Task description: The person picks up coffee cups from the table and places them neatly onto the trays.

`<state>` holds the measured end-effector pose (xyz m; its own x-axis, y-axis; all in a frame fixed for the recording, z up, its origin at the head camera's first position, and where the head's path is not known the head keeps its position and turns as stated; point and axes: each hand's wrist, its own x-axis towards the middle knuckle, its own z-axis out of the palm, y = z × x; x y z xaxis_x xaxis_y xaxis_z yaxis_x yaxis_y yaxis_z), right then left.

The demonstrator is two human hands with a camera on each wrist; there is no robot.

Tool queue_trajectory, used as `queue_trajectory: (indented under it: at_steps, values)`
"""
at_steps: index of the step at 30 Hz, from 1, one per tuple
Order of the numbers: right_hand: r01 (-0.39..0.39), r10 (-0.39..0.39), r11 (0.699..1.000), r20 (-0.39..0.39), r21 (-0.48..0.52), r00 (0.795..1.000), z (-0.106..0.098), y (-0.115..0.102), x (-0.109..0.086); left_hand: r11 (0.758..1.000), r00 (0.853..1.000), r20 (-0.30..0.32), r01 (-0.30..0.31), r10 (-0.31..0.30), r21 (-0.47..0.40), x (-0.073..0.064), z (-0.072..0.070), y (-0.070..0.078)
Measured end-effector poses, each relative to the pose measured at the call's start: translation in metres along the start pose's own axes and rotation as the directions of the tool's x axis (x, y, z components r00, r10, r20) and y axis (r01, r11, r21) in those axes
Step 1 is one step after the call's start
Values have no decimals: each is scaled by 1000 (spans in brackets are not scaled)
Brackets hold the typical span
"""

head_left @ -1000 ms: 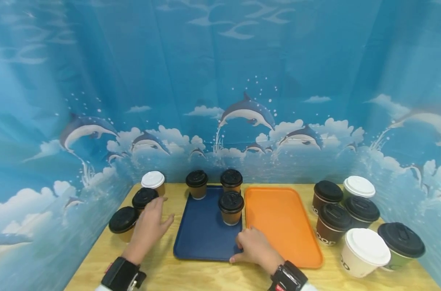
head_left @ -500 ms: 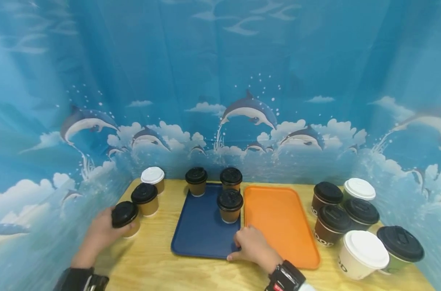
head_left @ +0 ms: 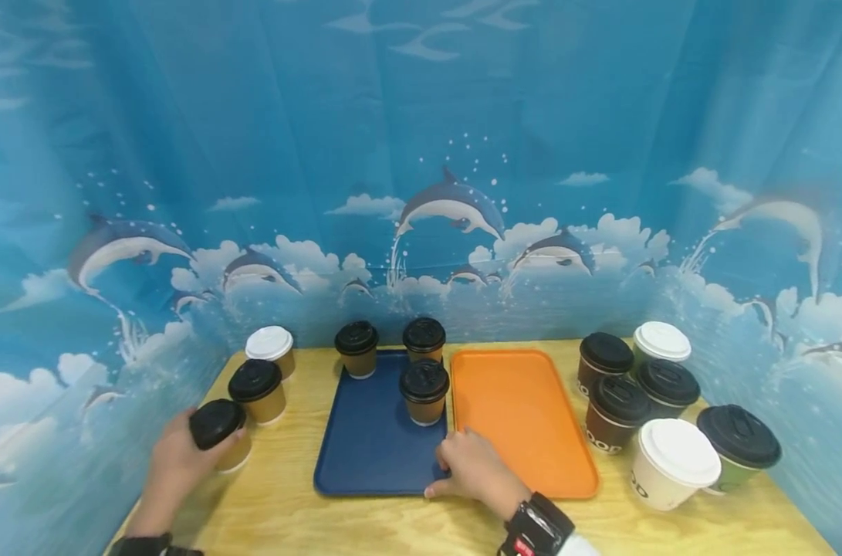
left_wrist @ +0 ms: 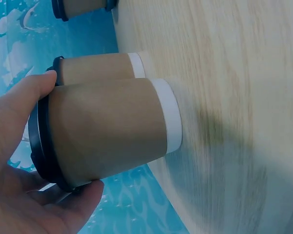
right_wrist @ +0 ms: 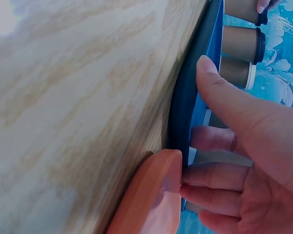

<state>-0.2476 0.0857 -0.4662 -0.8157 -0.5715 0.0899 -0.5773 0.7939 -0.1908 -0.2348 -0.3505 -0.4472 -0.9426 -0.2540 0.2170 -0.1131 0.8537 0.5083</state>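
Observation:
At the table's left side my left hand (head_left: 174, 455) grips a small brown paper coffee cup (left_wrist: 110, 131) by its black lid (head_left: 217, 423). The thumb lies on one side and the fingers curl on the other, with the cup's white base close over the wood. A matching black-lidded cup (head_left: 257, 390) stands just behind it, then a white-lidded cup (head_left: 271, 351). My right hand (head_left: 476, 467) holds the near right corner of the blue tray (head_left: 365, 463). Its thumb (right_wrist: 219, 85) lies at the front rim, while the fingers bend over the side rim beside the orange tray (head_left: 525, 432).
Small black-lidded cups (head_left: 424, 398) stand at the blue tray's right side and back, one at its far left corner (head_left: 356, 351). Several larger lidded cups (head_left: 615, 413) crowd the table's right side. A blue dolphin-print curtain (head_left: 393, 116) borders the table at back and sides.
My left hand has moved left and toward me from beside the cups and now grips the nearest one. The right hand stays on the blue tray's corner. The head view has shifted slightly.

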Motion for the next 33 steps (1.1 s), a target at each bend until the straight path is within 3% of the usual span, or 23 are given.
queue_trajectory:
  at_steps: [5, 11, 15, 20, 27, 33]
  values:
    - [-13, 13, 1000, 8, -5, 1000, 1, -1, -1, 998, 993, -105, -57, 56, -2, -15, -7, 7]
    - [26, -26, 1000, -11, -15, 1000, 3, -1, -3, 990, 977, -170, -136, 130, -25, -42, -10, 31]
    - [47, -49, 997, -35, -57, 998, 5, -1, -3, 981, 977, -115, -186, 178, -55, -57, 0, 65]
    - [5, -5, 991, -1, -134, 1000, 3, -2, 0, 960, 970, -18, -242, 241, -141, -70, 21, 113]
    - [-53, 54, 998, 40, -25, 998, 7, 7, -1, 918, 944, 47, -305, 327, -255, -75, 58, 155]
    - [-39, 36, 998, 68, 51, 997, 10, 17, -3, 878, 902, 89, -381, 421, -290, -69, 81, 181]
